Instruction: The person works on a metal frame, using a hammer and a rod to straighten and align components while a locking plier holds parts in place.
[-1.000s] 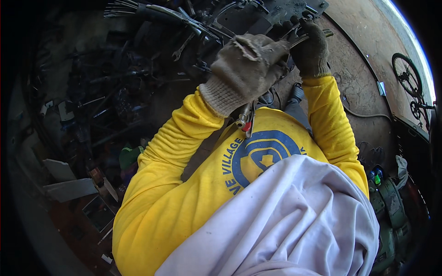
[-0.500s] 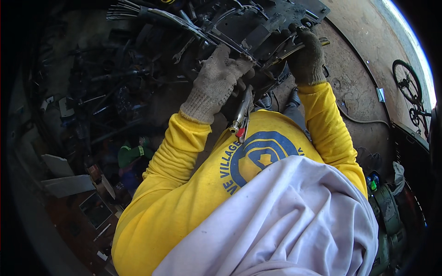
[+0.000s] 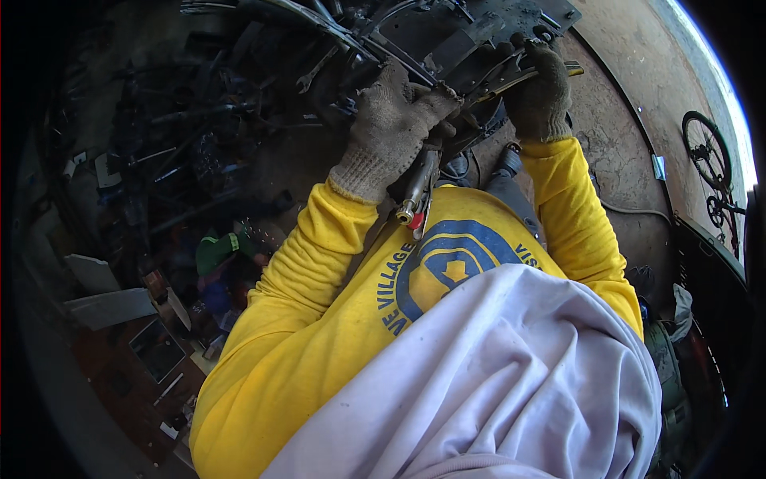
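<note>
My left hand (image 3: 395,132), in a grey knitted glove, is closed round the near edge of a dark metal piece (image 3: 459,44) at the top; its fingertips are partly hidden. Just below this hand, locking pliers (image 3: 416,191) with a red lever point down toward my shirt; their jaws are out of sight. To the right, my gloved right hand (image 3: 542,92) is closed on a long metal tool (image 3: 511,82) with a yellowish end, whose exact kind I cannot make out. It lies along the metal piece's right side.
A wrench (image 3: 315,72) lies left of the metal piece, among dark clutter. Thin rods or wires (image 3: 209,6) jut out at upper left. A hose (image 3: 638,211) runs over the floor at right, and a bicycle (image 3: 708,152) stands farther off. Boards (image 3: 112,307) lie at lower left.
Both hands have shifted slightly right in the picture, along with the tool in my right hand. The view has tilted a little. Both hands keep their hold.
</note>
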`<state>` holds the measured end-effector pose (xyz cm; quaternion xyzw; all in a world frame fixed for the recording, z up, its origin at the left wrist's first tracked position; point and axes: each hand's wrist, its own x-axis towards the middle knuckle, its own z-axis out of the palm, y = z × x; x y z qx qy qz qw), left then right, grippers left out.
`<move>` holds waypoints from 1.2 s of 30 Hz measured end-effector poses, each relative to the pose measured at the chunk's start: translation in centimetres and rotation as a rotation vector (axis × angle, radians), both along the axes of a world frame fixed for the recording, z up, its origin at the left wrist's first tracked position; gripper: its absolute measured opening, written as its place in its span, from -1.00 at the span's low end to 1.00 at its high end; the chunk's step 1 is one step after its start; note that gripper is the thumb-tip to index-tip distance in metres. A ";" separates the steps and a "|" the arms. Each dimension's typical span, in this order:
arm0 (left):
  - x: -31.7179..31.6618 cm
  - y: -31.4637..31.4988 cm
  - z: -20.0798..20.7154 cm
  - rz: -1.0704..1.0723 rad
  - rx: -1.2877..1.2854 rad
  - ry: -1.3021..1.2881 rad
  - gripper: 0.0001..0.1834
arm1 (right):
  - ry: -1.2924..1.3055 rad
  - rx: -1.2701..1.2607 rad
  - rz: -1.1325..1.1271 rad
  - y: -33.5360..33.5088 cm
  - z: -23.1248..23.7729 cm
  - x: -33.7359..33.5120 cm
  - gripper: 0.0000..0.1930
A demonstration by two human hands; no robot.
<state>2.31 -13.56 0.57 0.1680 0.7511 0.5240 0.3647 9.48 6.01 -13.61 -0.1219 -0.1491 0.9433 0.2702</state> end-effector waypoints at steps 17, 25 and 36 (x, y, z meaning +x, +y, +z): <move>-0.9 1.7 0.3 -0.045 -0.197 0.109 -0.58 | -0.445 1.054 -0.315 -0.3 -3.9 -0.3 -0.77; -1.2 1.8 -0.5 -0.113 -0.340 0.293 -0.55 | -0.282 0.608 -0.187 -0.8 -1.8 0.0 -0.77; -0.9 2.5 0.9 -0.147 -0.445 0.230 -0.66 | -0.639 1.301 -0.384 -0.3 -3.0 -0.2 -0.72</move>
